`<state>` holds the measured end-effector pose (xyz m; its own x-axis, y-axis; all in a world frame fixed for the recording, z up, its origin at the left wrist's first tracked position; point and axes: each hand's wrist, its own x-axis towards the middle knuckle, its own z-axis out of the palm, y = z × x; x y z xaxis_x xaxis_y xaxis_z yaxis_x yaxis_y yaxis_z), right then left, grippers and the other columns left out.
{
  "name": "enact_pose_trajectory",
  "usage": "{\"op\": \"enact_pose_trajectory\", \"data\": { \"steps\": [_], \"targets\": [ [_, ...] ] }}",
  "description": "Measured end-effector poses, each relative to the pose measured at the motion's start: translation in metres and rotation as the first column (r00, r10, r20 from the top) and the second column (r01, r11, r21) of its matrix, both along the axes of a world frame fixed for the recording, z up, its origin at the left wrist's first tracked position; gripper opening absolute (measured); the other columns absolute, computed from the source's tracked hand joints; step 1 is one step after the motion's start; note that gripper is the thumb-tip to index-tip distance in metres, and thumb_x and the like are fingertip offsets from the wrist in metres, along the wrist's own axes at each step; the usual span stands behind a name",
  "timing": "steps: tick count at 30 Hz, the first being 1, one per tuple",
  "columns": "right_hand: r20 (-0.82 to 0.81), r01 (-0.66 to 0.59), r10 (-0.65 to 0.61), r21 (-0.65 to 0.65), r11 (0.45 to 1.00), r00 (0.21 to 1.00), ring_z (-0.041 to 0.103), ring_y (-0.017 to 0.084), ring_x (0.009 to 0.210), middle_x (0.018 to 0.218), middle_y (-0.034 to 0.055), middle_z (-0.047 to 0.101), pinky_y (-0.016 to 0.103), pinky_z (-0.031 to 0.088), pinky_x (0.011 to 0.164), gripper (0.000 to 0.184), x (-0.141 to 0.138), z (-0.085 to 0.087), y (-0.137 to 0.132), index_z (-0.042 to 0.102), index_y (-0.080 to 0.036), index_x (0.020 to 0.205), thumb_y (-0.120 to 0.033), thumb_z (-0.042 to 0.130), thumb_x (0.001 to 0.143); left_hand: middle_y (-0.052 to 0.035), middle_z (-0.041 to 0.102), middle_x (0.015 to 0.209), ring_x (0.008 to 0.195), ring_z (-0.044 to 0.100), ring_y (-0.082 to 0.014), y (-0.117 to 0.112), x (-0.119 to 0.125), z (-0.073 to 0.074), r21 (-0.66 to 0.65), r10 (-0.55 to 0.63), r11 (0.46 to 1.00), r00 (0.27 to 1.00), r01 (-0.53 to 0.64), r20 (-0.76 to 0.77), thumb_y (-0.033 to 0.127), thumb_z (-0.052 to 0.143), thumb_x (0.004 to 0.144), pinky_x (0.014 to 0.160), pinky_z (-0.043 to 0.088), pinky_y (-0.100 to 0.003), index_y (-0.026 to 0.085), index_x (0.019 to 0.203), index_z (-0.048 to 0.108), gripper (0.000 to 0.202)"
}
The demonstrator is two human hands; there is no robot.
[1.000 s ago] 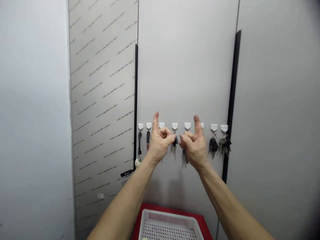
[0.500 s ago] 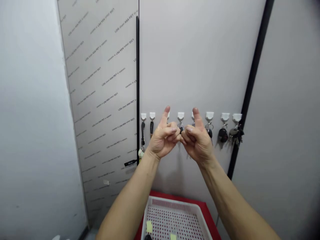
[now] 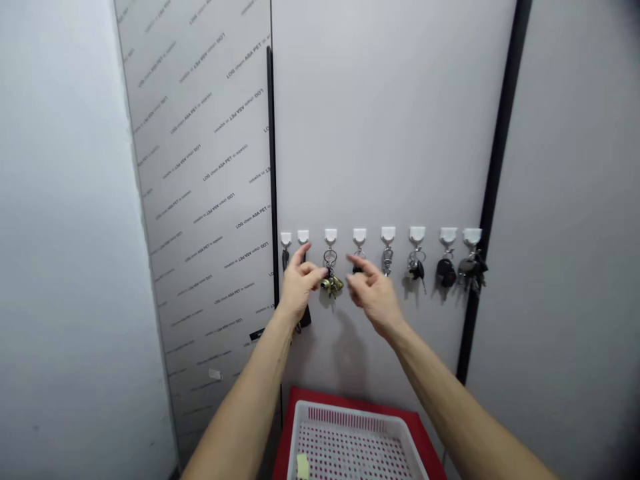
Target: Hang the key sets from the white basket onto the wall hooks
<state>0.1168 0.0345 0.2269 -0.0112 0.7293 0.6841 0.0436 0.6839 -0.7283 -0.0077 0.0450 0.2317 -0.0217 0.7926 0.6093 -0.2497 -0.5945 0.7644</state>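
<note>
Far left: a white wall [image 3: 65, 233], then a grey panel under printed protective film [image 3: 210, 167], edged by a black trim strip [image 3: 271, 167]. Across the next panel, a row of eight white adhesive hooks [image 3: 359, 235], each carrying keys or a fob. On the first hook, a narrow dark strap fob [image 3: 285, 260]. Below the second hook, a dark fob [image 3: 305, 318], partly hidden behind the left hand [image 3: 300, 287].

Left hand: released, index finger raised, other fingers loosely curled, nothing visibly held, fingertips just beside the brass keys [image 3: 332, 285] on a ring under the third hook. Right hand [image 3: 374, 297]: released, fingers loosely spread, no held item visible, fingertips near the dark key [image 3: 357, 269] under the fourth hook.

Below the hands, a white perforated plastic basket [image 3: 350, 412] on a red surface [image 3: 286, 433], with a yellow note [image 3: 303, 466] inside. Farther right, a metal clasp key [image 3: 387, 261], a black-fob key [image 3: 416, 270], a black key fob [image 3: 445, 272] and a bunched key set [image 3: 473, 270].

Likely hazards: a ring snagging on its hook from an angled pull; a neighbouring fob knocked loose by the close spacing; an adhesive hook peeling away under a hard downward tug.
</note>
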Motion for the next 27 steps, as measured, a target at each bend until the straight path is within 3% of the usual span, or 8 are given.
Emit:
{"op": "enact_pose_trajectory", "data": {
  "steps": [1, 3, 5, 7, 10, 13, 22, 27],
  "targets": [
    [0.09, 0.094, -0.093, -0.005, 0.996, 0.992, 0.032, 0.005, 0.038, 0.048, -0.0054, 0.041, 0.021, 0.031, 0.042, 0.039, -0.002, -0.004, 0.006, 0.042, -0.015, 0.101, -0.027, 0.044, 0.063, 0.0047, 0.044, 0.059, 0.051, 0.04, -0.0054, 0.008, -0.004, -0.007, -0.009, 0.235, 0.972, 0.972, -0.235, -0.023, 0.019, 0.054, 0.057, 0.054, 0.033, -0.019, 0.021, 0.105, 0.035, 0.052],
    [0.259, 0.268, -0.275, 0.064, 0.961, 0.926, 0.039, 0.007, 0.047, 0.066, 0.0018, 0.05, 0.024, 0.034, 0.05, 0.034, -0.008, -0.01, 0.018, 0.047, -0.014, 0.094, -0.028, 0.044, 0.063, -0.002, 0.048, 0.08, 0.072, 0.045, -0.0115, 0.024, -0.01, -0.022, -0.007, 0.612, 0.788, 0.785, -0.615, -0.096, 0.022, 0.057, 0.054, 0.066, 0.033, -0.023, 0.019, 0.102, 0.037, 0.052],
    [0.365, 0.404, -0.443, 0.181, 0.897, 0.819, 0.044, 0.012, 0.059, 0.079, 0.0073, 0.051, 0.028, 0.033, 0.058, 0.034, -0.013, -0.013, 0.029, 0.048, -0.013, 0.094, -0.028, 0.044, 0.063, -0.0071, 0.044, 0.098, 0.09, 0.04, -0.0181, 0.035, -0.012, -0.037, 0.016, 0.762, 0.627, 0.609, -0.779, -0.221, 0.026, 0.06, 0.049, 0.073, 0.03, -0.027, 0.02, 0.103, 0.035, 0.06],
    [0.417, 0.495, -0.557, 0.256, 0.83, 0.718, 0.044, 0.017, 0.069, 0.081, 0.01, 0.051, 0.029, 0.032, 0.061, 0.032, -0.018, -0.015, 0.039, 0.049, -0.013, 0.091, -0.028, 0.045, 0.063, -0.0093, 0.044, 0.1, 0.093, 0.039, -0.0215, 0.042, -0.011, -0.05, 0.003, 0.756, 0.591, 0.552, -0.807, -0.352, 0.026, 0.061, 0.047, 0.072, 0.03, -0.03, 0.02, 0.103, 0.034, 0.062],
    [0.446, 0.549, -0.597, 0.249, 0.798, 0.667, 0.043, 0.019, 0.067, 0.07, 0.0087, 0.051, 0.028, 0.03, 0.056, 0.021, -0.022, -0.014, 0.048, 0.052, -0.015, 0.074, -0.031, 0.046, 0.062, -0.0072, 0.052, 0.079, 0.075, 0.047, -0.0189, 0.05, -0.012, -0.059, -0.113, 0.651, 0.658, 0.638, -0.744, -0.411, 0.02, 0.053, 0.055, 0.061, 0.032, -0.026, 0.017, 0.089, 0.044, 0.036],
    [0.416, 0.527, -0.523, 0.115, 0.842, 0.744, 0.042, 0.014, 0.054, 0.056, 0.004, 0.048, 0.025, 0.028, 0.049, 0.019, -0.022, -0.009, 0.05, 0.049, -0.016, 0.057, -0.034, 0.044, 0.062, -0.0012, 0.049, 0.057, 0.054, 0.045, -0.0119, 0.053, -0.019, -0.05, -0.159, 0.561, 0.747, 0.741, -0.645, -0.368, 0.017, 0.044, 0.06, 0.05, 0.031, -0.021, 0.015, 0.065, 0.048, 0.007],
    [0.024, 0.466, -0.47, 0.089, 0.88, 0.883, 0.041, 0.009, 0.051, 0.053, -0.0019, 0.047, 0.02, 0.031, 0.05, 0.02, -0.02, 0.045, 0.061, 0.046, -0.015, 0.057, -0.034, 0.041, 0.062, 0.0048, 0.042, 0.046, 0.038, 0.038, -0.0043, 0.034, -0.028, 0.033, -0.153, 0.374, 0.919, 0.927, -0.364, 0.039, 0.013, 0.04, 0.06, 0.041, 0.031, -0.016, 0.013, 0.065, 0.046, 0.008],
    [0.088, 0.227, -0.244, 0.168, 0.959, 0.966, 0.039, 0.007, 0.05, 0.053, -0.0038, 0.043, 0.019, 0.032, 0.048, 0.019, -0.012, 0.05, 0.045, 0.044, -0.015, 0.061, -0.033, 0.04, 0.064, 0.006, 0.041, 0.044, 0.034, 0.039, -0.0049, 0.011, -0.017, 0.038, -0.155, 0.077, 0.985, 0.997, -0.077, -0.01, 0.011, 0.039, 0.059, 0.04, 0.035, -0.018, 0.015, 0.073, 0.044, 0.015]
  ]
}}
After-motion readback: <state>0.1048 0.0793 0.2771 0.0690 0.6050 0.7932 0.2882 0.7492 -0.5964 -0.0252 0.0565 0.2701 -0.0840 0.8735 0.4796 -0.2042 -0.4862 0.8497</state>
